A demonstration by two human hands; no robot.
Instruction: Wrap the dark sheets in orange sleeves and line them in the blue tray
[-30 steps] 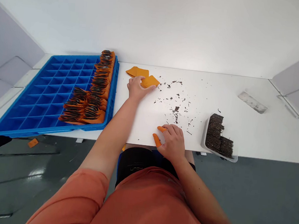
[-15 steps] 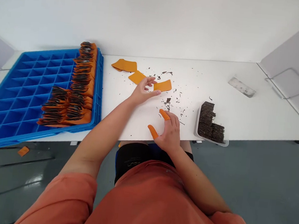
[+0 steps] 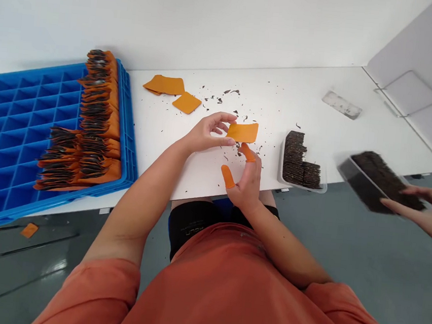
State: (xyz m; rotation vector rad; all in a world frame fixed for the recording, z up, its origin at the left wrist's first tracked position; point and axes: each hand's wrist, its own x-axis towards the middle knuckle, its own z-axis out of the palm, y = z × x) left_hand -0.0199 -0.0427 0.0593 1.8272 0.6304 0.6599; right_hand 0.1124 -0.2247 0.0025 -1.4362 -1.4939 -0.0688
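Observation:
My left hand point(image 3: 214, 130) is closed on the left end of a small flat orange pouch point(image 3: 244, 132), lifted over the white table. Below it, my right hand point(image 3: 246, 181) has thumb and forefinger spread apart, both in orange finger cots, with nothing between them. The forefinger tip is close to the pouch's lower edge; whether they touch I cannot tell. Another orange pouch point(image 3: 187, 103) and a small overlapping pile of orange pouches point(image 3: 166, 85) lie farther back. Right of my hands, a clear plastic box point(image 3: 324, 185) holds stacked dark brown sheets point(image 3: 296, 159).
At left, a blue divided tray point(image 3: 18, 107) has orange pouches with dark contents point(image 3: 101, 105) in its right columns. Dark crumbs litter the table point(image 3: 157, 141). Another person's hand point(image 3: 431, 205) holds a box of dark sheets point(image 3: 382, 180) at right. A clear lid-like piece point(image 3: 342, 104) lies behind.
My left hand has taken hold of the orange pouch and lifted it. My right hand has moved up towards it. Another person's hand with a filled box has come in from the right.

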